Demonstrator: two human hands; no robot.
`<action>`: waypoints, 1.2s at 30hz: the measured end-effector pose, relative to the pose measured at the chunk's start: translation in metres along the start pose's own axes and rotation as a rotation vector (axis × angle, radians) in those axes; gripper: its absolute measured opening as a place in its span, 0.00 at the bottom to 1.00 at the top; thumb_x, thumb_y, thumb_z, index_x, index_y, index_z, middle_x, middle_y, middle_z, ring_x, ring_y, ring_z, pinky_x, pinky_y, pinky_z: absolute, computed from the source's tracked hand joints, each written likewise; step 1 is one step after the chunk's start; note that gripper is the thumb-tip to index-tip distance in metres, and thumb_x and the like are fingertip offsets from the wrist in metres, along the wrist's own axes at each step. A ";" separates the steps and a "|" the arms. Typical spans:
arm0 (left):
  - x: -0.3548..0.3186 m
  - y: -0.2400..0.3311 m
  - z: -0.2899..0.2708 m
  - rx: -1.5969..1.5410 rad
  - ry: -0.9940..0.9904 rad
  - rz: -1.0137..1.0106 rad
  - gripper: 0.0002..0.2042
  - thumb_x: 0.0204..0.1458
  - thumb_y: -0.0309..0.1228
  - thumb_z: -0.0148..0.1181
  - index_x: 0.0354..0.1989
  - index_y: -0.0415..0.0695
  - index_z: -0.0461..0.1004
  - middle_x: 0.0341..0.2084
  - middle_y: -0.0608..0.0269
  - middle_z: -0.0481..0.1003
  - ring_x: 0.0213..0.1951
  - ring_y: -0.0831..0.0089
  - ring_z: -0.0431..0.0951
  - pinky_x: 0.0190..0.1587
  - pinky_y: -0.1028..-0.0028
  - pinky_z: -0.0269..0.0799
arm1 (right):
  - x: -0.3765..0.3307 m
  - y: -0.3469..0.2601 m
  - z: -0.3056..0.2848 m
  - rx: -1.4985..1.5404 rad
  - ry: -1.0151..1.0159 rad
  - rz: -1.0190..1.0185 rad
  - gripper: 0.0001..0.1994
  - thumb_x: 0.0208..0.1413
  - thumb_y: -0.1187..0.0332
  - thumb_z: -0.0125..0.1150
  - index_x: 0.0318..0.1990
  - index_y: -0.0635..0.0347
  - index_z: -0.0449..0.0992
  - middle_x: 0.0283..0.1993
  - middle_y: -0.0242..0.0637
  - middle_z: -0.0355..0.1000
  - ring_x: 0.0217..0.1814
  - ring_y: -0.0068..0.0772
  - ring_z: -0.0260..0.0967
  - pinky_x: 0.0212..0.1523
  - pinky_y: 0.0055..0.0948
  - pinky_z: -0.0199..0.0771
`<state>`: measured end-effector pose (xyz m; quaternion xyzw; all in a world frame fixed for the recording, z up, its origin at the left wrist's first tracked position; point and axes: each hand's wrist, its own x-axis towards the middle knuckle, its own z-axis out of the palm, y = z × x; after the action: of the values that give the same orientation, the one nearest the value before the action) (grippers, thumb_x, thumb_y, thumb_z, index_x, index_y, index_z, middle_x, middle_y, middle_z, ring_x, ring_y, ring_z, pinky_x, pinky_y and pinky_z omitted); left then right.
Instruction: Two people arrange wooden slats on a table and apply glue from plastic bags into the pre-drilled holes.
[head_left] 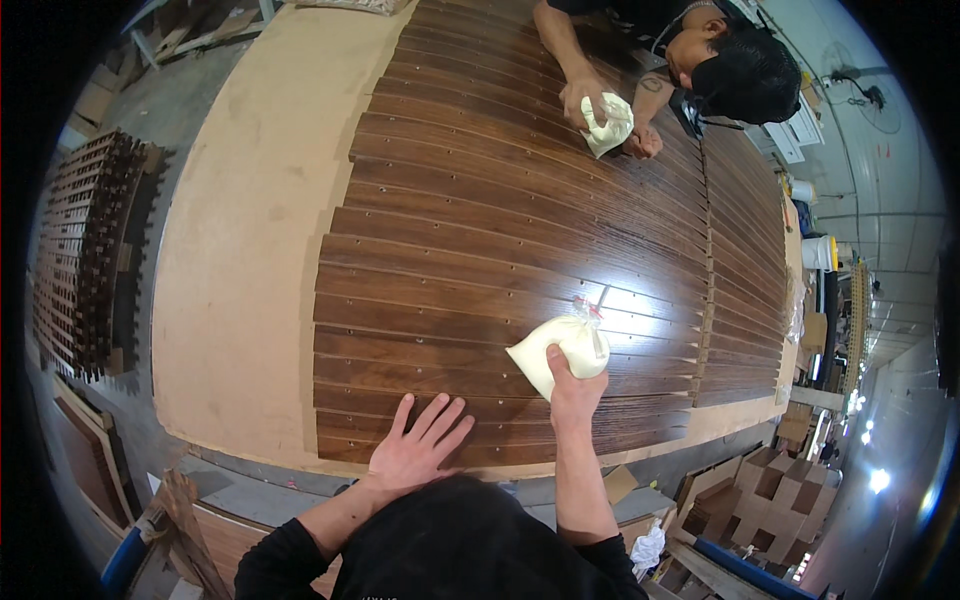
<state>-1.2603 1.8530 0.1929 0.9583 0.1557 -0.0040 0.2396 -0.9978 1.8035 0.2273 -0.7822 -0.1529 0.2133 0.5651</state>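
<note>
A soft cream-filled plastic bag [560,352] is gripped from below by the right hand [572,388], the fingers closed around its lower end and its knotted tip pointed away from the person. Just left of that hand, the left hand [418,450] is laid flat with fingers spread wide, holding nothing, pressed on the nearest dark wooden slats [500,250]. Beneath and beyond both hands, the slats are set side by side in rows on a pale brown board [250,250]. The step in hand is judged to be squeezing the filling (probably glue or filler) onto the slats; steady pressure along a slat line seems called for next. Far beyond the hands, a similar bag [607,122] is held by a co-worker's hand [583,95].
</note>
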 end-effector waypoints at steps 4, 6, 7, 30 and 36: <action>0.000 0.000 -0.001 -0.008 0.001 0.001 0.46 0.47 0.59 0.70 0.75 0.54 0.62 0.77 0.58 0.56 0.79 0.59 0.51 0.76 0.38 0.43 | -0.002 0.000 -0.003 0.037 0.034 0.016 0.24 0.56 0.78 0.73 0.60 0.69 0.75 0.54 0.38 0.78 0.53 0.28 0.76 0.58 0.30 0.75; -0.001 0.001 -0.002 -0.015 -0.009 -0.005 0.46 0.47 0.59 0.70 0.75 0.54 0.62 0.77 0.58 0.56 0.79 0.59 0.51 0.76 0.38 0.43 | 0.000 -0.006 -0.002 0.119 0.054 0.019 0.25 0.55 0.77 0.73 0.60 0.69 0.75 0.54 0.38 0.78 0.53 0.28 0.76 0.57 0.30 0.75; -0.001 0.001 -0.003 -0.022 -0.020 -0.010 0.46 0.48 0.59 0.70 0.75 0.54 0.62 0.77 0.58 0.56 0.79 0.59 0.51 0.76 0.38 0.43 | 0.002 -0.014 0.000 0.159 0.075 0.027 0.25 0.55 0.78 0.73 0.61 0.69 0.74 0.55 0.39 0.78 0.54 0.28 0.76 0.58 0.30 0.75; -0.001 -0.001 -0.001 0.027 -0.007 0.015 0.45 0.47 0.57 0.70 0.74 0.55 0.62 0.77 0.58 0.56 0.78 0.60 0.53 0.76 0.38 0.44 | 0.034 -0.008 0.022 0.046 0.053 -0.035 0.25 0.54 0.75 0.77 0.59 0.69 0.76 0.54 0.40 0.79 0.53 0.29 0.77 0.56 0.30 0.76; 0.000 -0.001 -0.001 0.029 -0.005 0.020 0.44 0.48 0.58 0.71 0.73 0.57 0.63 0.75 0.59 0.59 0.77 0.60 0.54 0.75 0.37 0.45 | 0.032 -0.010 0.021 0.000 0.039 -0.022 0.26 0.54 0.75 0.76 0.59 0.69 0.75 0.54 0.40 0.79 0.54 0.30 0.77 0.56 0.31 0.77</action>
<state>-1.2610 1.8546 0.1931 0.9631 0.1456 -0.0062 0.2261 -0.9806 1.8391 0.2258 -0.7847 -0.1501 0.1917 0.5701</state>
